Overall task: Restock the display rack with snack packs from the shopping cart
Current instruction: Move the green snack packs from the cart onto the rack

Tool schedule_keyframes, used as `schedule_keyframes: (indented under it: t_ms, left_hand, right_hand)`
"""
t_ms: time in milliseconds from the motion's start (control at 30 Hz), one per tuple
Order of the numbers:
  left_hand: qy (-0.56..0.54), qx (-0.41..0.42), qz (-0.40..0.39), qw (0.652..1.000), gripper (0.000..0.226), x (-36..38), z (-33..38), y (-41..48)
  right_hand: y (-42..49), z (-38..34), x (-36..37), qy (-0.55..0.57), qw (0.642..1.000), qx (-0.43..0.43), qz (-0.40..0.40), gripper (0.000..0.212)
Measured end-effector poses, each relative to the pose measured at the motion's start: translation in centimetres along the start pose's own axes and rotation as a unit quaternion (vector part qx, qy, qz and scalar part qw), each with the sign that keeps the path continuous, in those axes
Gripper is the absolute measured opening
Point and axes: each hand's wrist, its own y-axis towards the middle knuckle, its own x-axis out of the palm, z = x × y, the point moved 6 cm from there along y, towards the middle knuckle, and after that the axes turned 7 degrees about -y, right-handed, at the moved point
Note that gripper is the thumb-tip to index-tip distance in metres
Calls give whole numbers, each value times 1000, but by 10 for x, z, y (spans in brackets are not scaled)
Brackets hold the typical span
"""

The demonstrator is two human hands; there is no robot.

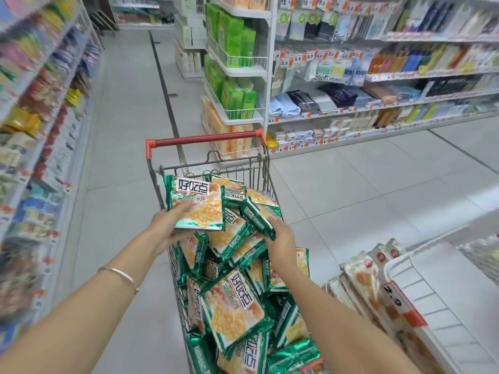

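Left hand beneath snack pack

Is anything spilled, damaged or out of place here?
Nothing spilled or torn. The green snack packs lie jumbled at all angles in the shopping cart, heaped above its rim. Left hand and right hand each hold one.

Mid-aisle, a shopping cart stands with its handle at the far end and snack packs heaped inside to the rim. The left hand holds an upper pack above the heap's far left corner, and the right hand grips a side pack on the heap's right. The display rack sits just right of the cart, with boxed packs along its left edge. Stocked shelves line the left. An end-cap rack and long shelving stand beyond the cart, to the right.
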Motion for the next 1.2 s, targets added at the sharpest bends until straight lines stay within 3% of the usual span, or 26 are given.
schedule_keyframes:
  t_ms: [133, 200, 267, 333, 500, 567, 700, 800, 867, 900, 967, 1000, 1067, 1100, 1133, 1200]
  left_hand:
    - [-2, 22, 53, 998, 91, -5, 5, 5]
    - [12, 15, 40, 999, 81, 3, 5, 1]
    - [17, 7, 14, 1000, 64, 17, 4, -5]
    - [28, -8, -10, 1000, 63, 32, 1, -9]
    - [61, -53, -120, 989, 95, 75, -6, -28]
    - [86, -45, -133, 986, 92, 90, -7, -37]
    - [123, -94, -235, 960, 116, 117, -19, -42]
    - [169, -72, -279, 942, 89, 141, -20, -41]
    - [190, -60, -298, 933, 100, 166, -23, -40]
    - [203, -51, -311, 927, 104, 181, -24, -41]
    - [217, -38, -342, 913, 100, 215, -30, -44]
    - [225, -35, -365, 903, 98, 235, -34, -50]
    - [245, -22, -407, 880, 84, 278, -46, -69]
    - [252, -16, -422, 871, 74, 300, -54, -75]
    - [255, -11, -441, 861, 65, 321, -60, -82]
    - [283, 10, -475, 833, 63, 364, -68, -93]
  right_hand:
    - [-31, -14, -32, -66, 973, -184, 123, 70]
    - [-38, -18, -45, -72, 957, -241, 142, 74]
    - [-41, -19, -57, -64, 952, -257, 152, 77]
    - [-45, -21, -70, -39, 949, -263, 172, 78]
    - [-51, -37, -90, -36, 924, -350, 150, 76]
    - [-52, -36, -95, -44, 922, -357, 140, 70]
    - [-62, -22, -110, -49, 926, -355, 116, 61]
    - [-74, -9, -131, 8, 957, -281, 66, 67]
    - [-72, 14, -148, 129, 983, -114, 58, 86]
    - [-69, 28, -158, 217, 975, -5, 52, 100]
    - [-67, 57, -165, 376, 909, 178, -18, 116]
    - [-67, 69, -168, 437, 869, 223, -67, 108]
    - [-72, 88, -182, 529, 802, 259, -102, 68]
    - [-74, 99, -193, 567, 777, 260, -81, 57]
    - [-76, 109, -205, 595, 760, 256, -53, 53]
    - [-80, 133, -232, 599, 759, 255, 7, 47]
